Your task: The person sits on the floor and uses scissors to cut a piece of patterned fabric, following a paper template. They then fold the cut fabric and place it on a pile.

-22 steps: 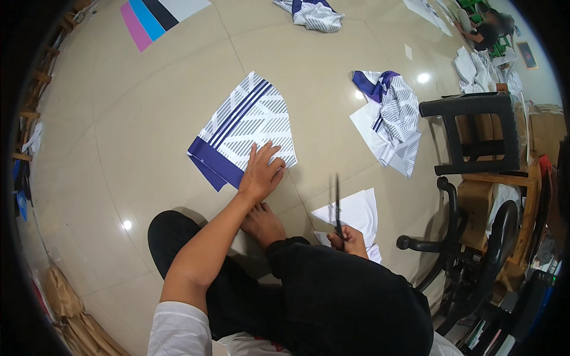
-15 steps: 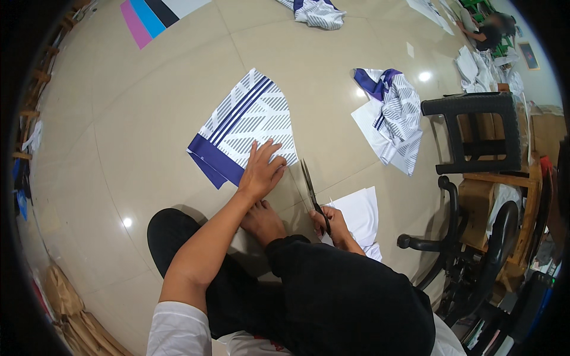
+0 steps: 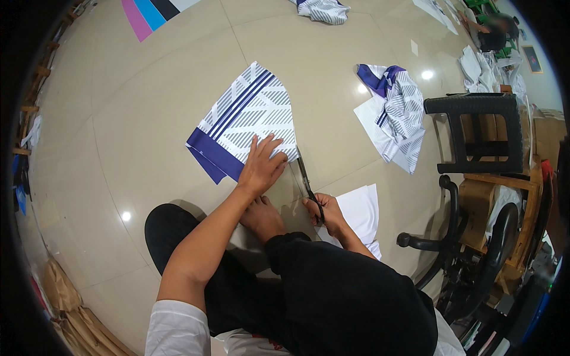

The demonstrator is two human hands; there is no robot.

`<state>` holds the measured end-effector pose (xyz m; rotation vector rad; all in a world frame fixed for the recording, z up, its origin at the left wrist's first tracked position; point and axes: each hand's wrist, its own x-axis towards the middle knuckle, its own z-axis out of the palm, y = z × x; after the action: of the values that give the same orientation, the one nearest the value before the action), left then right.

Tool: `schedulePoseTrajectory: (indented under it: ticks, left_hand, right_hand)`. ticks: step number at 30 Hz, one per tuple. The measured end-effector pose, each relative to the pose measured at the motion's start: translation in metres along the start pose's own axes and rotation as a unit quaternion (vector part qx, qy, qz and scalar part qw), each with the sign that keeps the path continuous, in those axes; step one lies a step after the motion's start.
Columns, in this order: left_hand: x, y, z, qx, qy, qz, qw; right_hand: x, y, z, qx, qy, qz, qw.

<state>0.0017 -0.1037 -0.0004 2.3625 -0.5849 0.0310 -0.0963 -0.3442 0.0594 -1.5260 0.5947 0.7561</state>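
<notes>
Striped fabric (image 3: 252, 110) lies under palm-down left hand (image 3: 259, 170), fingers spread; right hand (image 3: 328, 212), fingers curled, holds scissors (image 3: 304, 178).

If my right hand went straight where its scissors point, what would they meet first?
Probably the right edge of the striped cloth; the scissors seem right at it, but depth is unclear.

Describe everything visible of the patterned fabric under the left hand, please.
The white and purple patterned fabric looks thin, with grey diagonal hatching, narrow purple stripes and a wide purple band at the lower left, where another purple layer sticks out beneath. It lies flat on the glossy beige tiled floor, its right edge curved. The bare left hand rests on its lower part; the dark metal scissors reach its lower right edge, but contact is unclear.
</notes>
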Motion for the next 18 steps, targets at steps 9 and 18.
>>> schedulePoseTrajectory:
  ticks: [9,18]
  left_hand:
    - [-0.0006,-0.001,0.0022,0.004,0.009,0.007,1.0]
    - [0.0008,0.0005,0.0011,0.004,0.006,0.004,1.0]
  right_hand:
    - [0.0017,0.0022,-0.0004,0.005,0.006,0.001,1.0]
    - [0.0042,0.0072,-0.0035,0.003,0.006,-0.012,1.0]
